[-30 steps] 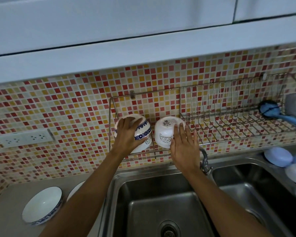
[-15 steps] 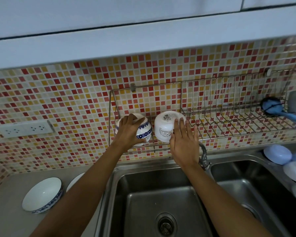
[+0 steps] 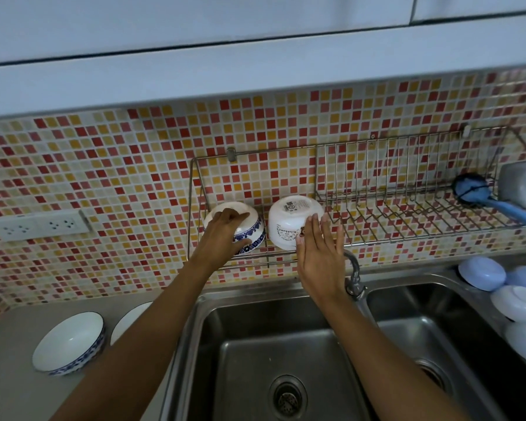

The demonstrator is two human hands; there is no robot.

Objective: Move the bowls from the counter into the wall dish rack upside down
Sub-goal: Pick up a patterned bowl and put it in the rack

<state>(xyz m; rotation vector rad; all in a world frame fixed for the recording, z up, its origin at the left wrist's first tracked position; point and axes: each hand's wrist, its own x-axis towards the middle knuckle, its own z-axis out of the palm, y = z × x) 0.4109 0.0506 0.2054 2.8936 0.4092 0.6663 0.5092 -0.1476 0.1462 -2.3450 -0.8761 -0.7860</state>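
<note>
Bowls on counter: a blue-patterned bowl point(image 3: 68, 344) sits upright on the grey counter point(image 3: 9, 378) at lower left; a second white bowl point(image 3: 127, 320) beside it is partly hidden behind the left forearm.
Sink: a stainless double sink point(image 3: 286, 360) fills the foreground, with both forearms reaching across the left basin toward the wall.
Right-hand counter: pale blue and white lidded containers point(image 3: 483, 273) are clustered at the sink's far right edge.
Faucet: a metal tap point(image 3: 354, 276) rises behind the divider between the basins, just beside the right wrist.
Right hand: the right hand point(image 3: 321, 256) is flat and open, its fingertips point(image 3: 312, 221) resting against the side of a plain white bowl point(image 3: 289, 220); it grips nothing.
Left hand: the left hand point(image 3: 223, 230) is cupped over a blue-and-white bowl point(image 3: 249, 233), fingers curled on its upturned base.
Bowls in rack: both bowls stand upside down, side by side and nearly touching, in the left section of the wall dish rack point(image 3: 377, 220); the white one shows a printed label on its base.
Rack, right section: the slotted plate dividers hold no dishes; a blue-handled brush point(image 3: 474, 191) lies at the far end next to a grey container point(image 3: 523, 185).
Wall: red, orange and cream mosaic tiles point(image 3: 134, 165) back the rack, with a white socket strip point(image 3: 37, 224) at left.
Above: white cabinets point(image 3: 195, 41) overhang the scene.
</note>
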